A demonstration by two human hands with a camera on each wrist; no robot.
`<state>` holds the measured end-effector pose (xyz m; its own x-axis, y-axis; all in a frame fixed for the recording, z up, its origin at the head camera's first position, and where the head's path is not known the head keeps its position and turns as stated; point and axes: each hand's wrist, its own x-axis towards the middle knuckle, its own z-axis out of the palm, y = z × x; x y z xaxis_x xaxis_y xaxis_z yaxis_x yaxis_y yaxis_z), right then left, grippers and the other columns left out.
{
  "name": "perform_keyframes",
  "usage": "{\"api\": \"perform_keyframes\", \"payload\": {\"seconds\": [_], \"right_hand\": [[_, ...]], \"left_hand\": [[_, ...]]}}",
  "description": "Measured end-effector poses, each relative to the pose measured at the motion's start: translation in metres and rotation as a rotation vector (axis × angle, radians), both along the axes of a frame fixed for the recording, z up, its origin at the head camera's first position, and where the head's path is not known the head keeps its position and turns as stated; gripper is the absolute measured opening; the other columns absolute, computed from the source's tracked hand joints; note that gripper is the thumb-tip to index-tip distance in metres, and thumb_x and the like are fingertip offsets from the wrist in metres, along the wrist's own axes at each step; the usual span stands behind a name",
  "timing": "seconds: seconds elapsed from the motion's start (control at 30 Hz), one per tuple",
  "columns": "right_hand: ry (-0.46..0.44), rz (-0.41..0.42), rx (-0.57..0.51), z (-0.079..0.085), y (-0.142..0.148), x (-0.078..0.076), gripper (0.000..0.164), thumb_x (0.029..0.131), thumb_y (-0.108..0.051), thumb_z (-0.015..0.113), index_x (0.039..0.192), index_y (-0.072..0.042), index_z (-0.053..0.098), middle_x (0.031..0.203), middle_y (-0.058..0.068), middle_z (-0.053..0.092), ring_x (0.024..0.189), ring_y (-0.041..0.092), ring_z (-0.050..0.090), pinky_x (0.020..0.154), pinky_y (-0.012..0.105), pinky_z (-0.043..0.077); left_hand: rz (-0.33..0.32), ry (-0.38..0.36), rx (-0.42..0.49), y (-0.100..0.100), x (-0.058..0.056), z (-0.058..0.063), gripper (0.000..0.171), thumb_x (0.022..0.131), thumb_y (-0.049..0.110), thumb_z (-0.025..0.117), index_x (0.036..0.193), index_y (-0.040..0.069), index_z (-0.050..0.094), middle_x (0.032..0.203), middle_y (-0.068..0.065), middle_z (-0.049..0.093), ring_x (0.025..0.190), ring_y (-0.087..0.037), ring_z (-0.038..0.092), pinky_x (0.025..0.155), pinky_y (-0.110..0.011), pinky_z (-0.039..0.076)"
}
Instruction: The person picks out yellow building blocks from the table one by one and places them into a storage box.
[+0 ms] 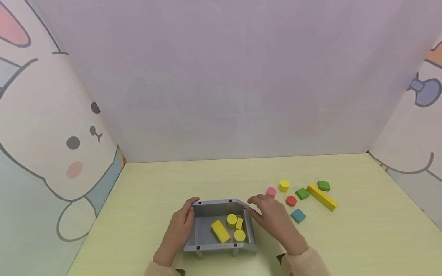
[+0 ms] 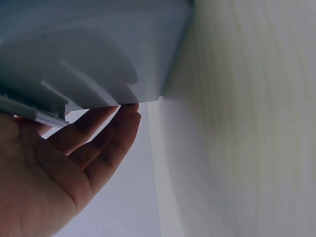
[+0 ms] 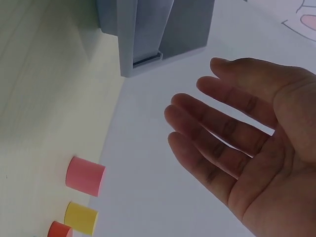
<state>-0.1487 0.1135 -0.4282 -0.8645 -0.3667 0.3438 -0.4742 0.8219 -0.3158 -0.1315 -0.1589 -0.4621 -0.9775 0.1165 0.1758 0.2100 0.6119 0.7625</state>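
A grey plastic storage bin [image 1: 221, 202] stands on the table near the front, with yellow blocks inside: a larger rectangular block [image 1: 220, 231], a small one [image 1: 239, 223] and two round ones, one cylinder [image 1: 231, 220] behind the other [image 1: 239, 235]. My left hand [image 1: 180, 226] holds the bin's left side at the rim. In the left wrist view, the fingers [image 2: 111, 143] lie against the bin's outer wall [image 2: 98, 54]. Beside the bin's right end, my right hand [image 1: 274, 216] has loosely bent, spread fingers with nothing between them; the right wrist view shows its palm facing the bin [image 3: 127, 39].
Right of the bin lie a pink cylinder [image 1: 271, 192], a yellow cylinder [image 1: 284, 186], a red disc [image 1: 291, 201], a blue block [image 1: 298, 216], two green blocks, one [image 1: 302, 193] left of the other [image 1: 324, 185], and a long yellow bar [image 1: 322, 197]. A pale wall [image 1: 241, 96] rises behind the table.
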Motion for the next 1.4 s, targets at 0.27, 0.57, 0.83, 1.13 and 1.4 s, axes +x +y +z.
{"api": "perform_keyframes", "payload": {"seconds": [0.27,0.57,0.83,1.13,1.4], "right_hand": [[-0.031,-0.039,-0.008,-0.005,0.01,-0.007,0.018,0.079,-0.008,0.079,0.094,-0.007,0.071,0.09,0.006,0.07,0.075,0.019,0.064,0.064,0.033,0.053],[-0.096,-0.06,-0.029,-0.009,0.022,-0.016,0.018,0.08,-0.006,0.078,0.096,-0.003,0.071,0.091,0.008,0.07,0.078,0.023,0.064,0.067,0.036,0.054],[-0.087,-0.064,-0.016,-0.018,0.034,-0.025,0.019,0.079,-0.003,0.078,0.096,0.0,0.07,0.093,0.01,0.07,0.08,0.026,0.064,0.066,0.037,0.053],[-0.079,-0.09,0.014,-0.022,0.042,-0.03,0.016,0.079,-0.002,0.077,0.093,-0.001,0.071,0.092,0.01,0.069,0.083,0.027,0.066,0.066,0.039,0.053],[-0.048,-0.105,-0.027,-0.022,0.047,-0.035,0.015,0.078,0.001,0.077,0.09,-0.002,0.069,0.082,0.008,0.066,0.072,0.022,0.062,0.063,0.036,0.052]], "left_hand": [[0.004,-0.004,0.001,0.0,0.001,0.001,0.034,0.106,0.012,0.034,0.135,0.008,0.052,0.059,0.007,0.032,0.049,-0.001,0.026,0.052,-0.025,0.033],[0.005,0.013,-0.013,0.0,0.0,-0.003,0.033,0.106,0.011,0.034,0.133,0.007,0.053,0.057,0.008,0.031,0.048,-0.001,0.025,0.051,-0.025,0.033],[0.007,-0.002,-0.016,0.0,-0.002,-0.006,0.034,0.106,0.011,0.034,0.133,0.008,0.053,0.056,0.009,0.031,0.047,-0.002,0.026,0.05,-0.023,0.033],[0.007,0.013,-0.013,0.0,-0.001,-0.007,0.033,0.106,0.011,0.035,0.133,0.01,0.053,0.056,0.009,0.03,0.048,-0.001,0.026,0.051,-0.024,0.032],[0.001,0.042,0.002,0.0,0.0,-0.006,0.032,0.106,0.011,0.036,0.131,0.011,0.054,0.056,0.01,0.03,0.048,-0.001,0.026,0.05,-0.024,0.033]]}}
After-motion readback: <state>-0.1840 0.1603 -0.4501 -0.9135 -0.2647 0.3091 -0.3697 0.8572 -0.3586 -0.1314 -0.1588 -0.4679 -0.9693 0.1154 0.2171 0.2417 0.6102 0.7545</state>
